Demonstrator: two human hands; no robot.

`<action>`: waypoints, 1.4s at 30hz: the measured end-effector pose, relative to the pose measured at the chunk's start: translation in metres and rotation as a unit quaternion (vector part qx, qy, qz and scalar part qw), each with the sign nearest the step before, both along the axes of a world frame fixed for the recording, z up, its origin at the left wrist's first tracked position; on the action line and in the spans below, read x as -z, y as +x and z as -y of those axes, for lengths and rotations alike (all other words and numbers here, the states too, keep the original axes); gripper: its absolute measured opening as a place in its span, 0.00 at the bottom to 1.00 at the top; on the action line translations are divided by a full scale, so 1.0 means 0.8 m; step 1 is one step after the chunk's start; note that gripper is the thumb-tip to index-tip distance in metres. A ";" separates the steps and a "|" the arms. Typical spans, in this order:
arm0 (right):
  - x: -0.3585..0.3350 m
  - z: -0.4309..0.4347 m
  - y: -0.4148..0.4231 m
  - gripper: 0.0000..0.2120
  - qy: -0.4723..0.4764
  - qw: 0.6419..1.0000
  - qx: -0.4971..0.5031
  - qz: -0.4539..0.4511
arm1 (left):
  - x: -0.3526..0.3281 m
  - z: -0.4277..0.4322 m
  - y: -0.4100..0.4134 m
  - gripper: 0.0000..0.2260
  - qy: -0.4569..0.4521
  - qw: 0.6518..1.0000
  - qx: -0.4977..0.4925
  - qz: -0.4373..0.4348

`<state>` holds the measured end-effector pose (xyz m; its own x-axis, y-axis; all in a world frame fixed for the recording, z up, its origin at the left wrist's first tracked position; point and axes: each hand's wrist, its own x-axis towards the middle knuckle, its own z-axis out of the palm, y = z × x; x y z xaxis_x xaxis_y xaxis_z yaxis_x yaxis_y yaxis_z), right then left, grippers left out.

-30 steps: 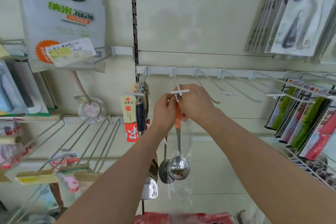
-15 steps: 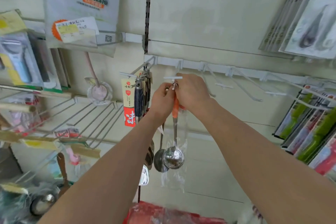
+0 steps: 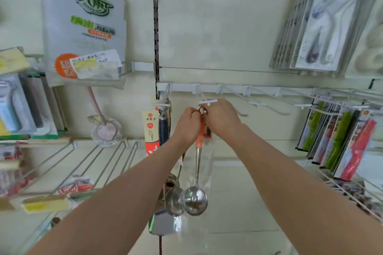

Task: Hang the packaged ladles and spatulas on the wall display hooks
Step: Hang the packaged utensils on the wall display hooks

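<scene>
Orange-handled packaged ladle [image 3: 198, 163] hangs just under the tip of the white hook [image 3: 207, 101], left hand [image 3: 185, 124] and right hand [image 3: 221, 118] fingers both pinching its top ring [image 3: 202, 109], seemingly not threaded yet; risk: ring misses the tip or slick sleeve [image 3: 208, 172] slips, dropping the ladle.

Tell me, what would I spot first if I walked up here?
In the middle, the left hand and right hand pinch the top of an orange-handled ladle under a white hook. Its shiny bowl dangles below. A white bag with green lettering hangs at the upper left.
</scene>
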<state>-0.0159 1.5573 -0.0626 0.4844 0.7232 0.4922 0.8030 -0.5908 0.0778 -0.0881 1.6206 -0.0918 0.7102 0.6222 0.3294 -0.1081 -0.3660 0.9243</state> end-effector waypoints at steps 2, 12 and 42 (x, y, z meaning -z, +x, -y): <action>0.000 0.002 0.002 0.11 -0.006 1.000 -0.004 0.003 | 0.005 -0.006 0.000 0.09 0.008 1.000 -0.019 -0.008; 0.017 0.041 -0.014 0.22 0.051 0.995 -0.041 -0.073 | 0.022 -0.018 -0.028 0.06 -0.097 0.995 0.028 -0.025; -0.018 0.069 -0.025 0.05 0.178 0.864 -0.166 -0.441 | -0.028 -0.008 -0.051 0.06 -0.161 0.979 0.103 -0.071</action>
